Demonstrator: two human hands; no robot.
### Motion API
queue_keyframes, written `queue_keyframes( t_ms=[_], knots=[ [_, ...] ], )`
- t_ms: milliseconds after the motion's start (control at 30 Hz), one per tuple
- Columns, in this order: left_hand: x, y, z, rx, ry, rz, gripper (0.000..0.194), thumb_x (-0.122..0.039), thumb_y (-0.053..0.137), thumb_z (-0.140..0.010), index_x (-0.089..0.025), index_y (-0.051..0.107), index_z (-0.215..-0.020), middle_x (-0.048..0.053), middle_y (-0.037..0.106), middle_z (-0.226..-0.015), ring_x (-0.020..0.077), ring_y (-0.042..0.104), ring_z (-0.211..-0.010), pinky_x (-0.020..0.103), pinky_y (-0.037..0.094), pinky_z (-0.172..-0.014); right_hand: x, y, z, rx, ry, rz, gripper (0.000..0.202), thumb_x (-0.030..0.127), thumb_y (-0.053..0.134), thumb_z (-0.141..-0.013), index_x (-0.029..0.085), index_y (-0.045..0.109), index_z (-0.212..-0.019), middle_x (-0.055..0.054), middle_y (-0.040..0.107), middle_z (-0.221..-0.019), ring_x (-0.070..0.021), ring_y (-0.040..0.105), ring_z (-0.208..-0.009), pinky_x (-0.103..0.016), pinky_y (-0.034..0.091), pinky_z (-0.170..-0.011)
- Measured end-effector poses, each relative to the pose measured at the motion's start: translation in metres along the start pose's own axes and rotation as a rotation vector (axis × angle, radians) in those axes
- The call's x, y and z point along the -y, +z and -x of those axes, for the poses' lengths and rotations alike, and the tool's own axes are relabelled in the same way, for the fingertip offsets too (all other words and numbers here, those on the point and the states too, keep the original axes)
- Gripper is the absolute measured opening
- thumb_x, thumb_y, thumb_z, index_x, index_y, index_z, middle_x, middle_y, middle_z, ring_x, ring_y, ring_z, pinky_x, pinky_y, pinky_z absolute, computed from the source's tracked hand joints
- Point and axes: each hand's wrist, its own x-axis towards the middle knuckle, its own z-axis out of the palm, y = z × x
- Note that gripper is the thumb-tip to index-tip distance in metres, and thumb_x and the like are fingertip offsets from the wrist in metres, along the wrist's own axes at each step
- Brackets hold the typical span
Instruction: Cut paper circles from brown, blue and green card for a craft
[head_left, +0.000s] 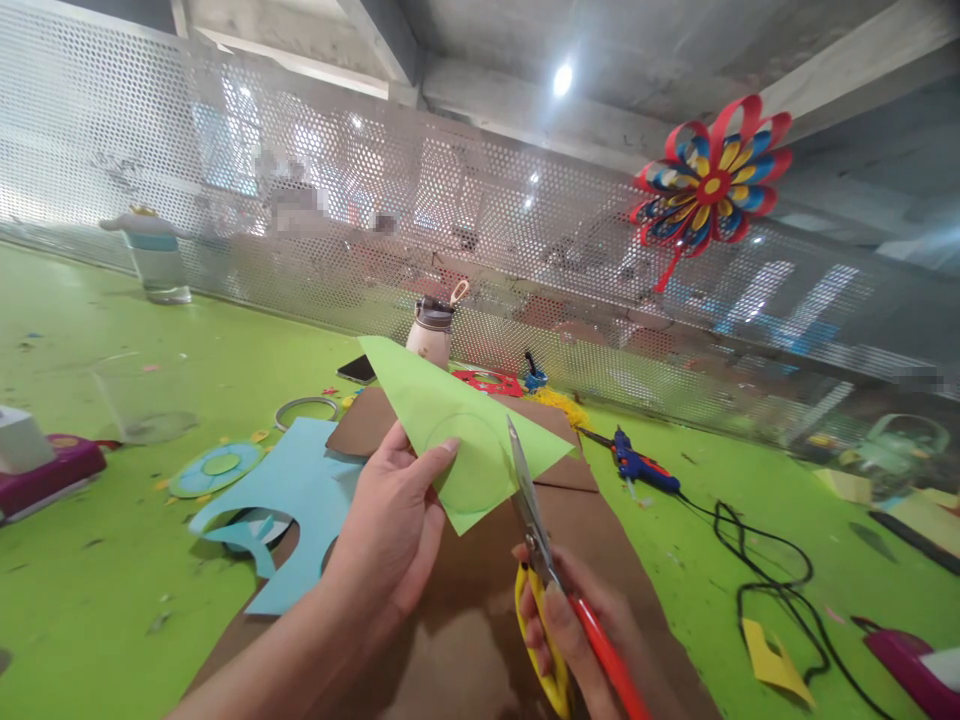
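Note:
My left hand pinches a sheet of light green paper, its thumb on top and the fingers mostly underneath. A faint circle is marked on the paper. In my right hand is a pair of scissors with one yellow and one red handle. Their blades point up and away from me at the paper's right part, one blade showing in front of the sheet. Beneath both hands lies a brown sheet. Left of my wrist is light blue paper with rounded cut-outs.
A blue glue gun with a looping black cord lies to the right. Behind the paper stand a jar-like bottle and a phone. A clear cup is at left. A perforated screen borders the green table.

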Motion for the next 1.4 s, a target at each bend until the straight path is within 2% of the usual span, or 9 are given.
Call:
queue_keyframes(
  t_ms=[467, 833, 1400],
  knots=[
    [-0.0001, 0.0002, -0.0016, 0.0, -0.005, 0.012, 0.041, -0.015, 0.07, -0.069, -0.024, 0.064, -0.109, 0.006, 0.071, -0.103, 0.0293, 0.065, -0.099, 0.04, 0.056, -0.082, -0.0031, -0.0002, 0.0003, -0.014, 0.021, -0.004, 0.058, 0.066, 0.051, -0.08, 0.018, 0.056, -0.111, -0.001, 0.053, -0.068, -0.0102, 0.047, -0.049, -0.021, 0.039, -0.042],
    [-0.0045, 0.0031, 0.0035, 0.025, -0.054, -0.008, 0.038, -0.013, 0.065, -0.077, -0.026, 0.062, -0.113, 0.003, 0.069, -0.111, 0.022, 0.064, -0.101, 0.03, 0.055, -0.08, -0.0009, -0.0022, -0.0012, -0.03, -0.022, 0.033, 0.058, 0.067, 0.054, -0.077, 0.017, 0.062, -0.107, -0.001, 0.051, -0.069, -0.0106, 0.046, -0.051, -0.023, 0.044, -0.048],
    [-0.0032, 0.0019, 0.003, 0.041, -0.057, 0.001, 0.043, -0.014, 0.068, -0.076, -0.022, 0.06, -0.117, 0.006, 0.069, -0.111, 0.0203, 0.066, -0.097, 0.028, 0.053, -0.081, -0.0021, 0.0008, 0.0011, -0.04, -0.006, 0.036, 0.055, 0.067, 0.051, -0.078, 0.019, 0.06, -0.105, 0.001, 0.048, -0.066, -0.0084, 0.042, -0.049, -0.019, 0.036, -0.044]
  ],
)
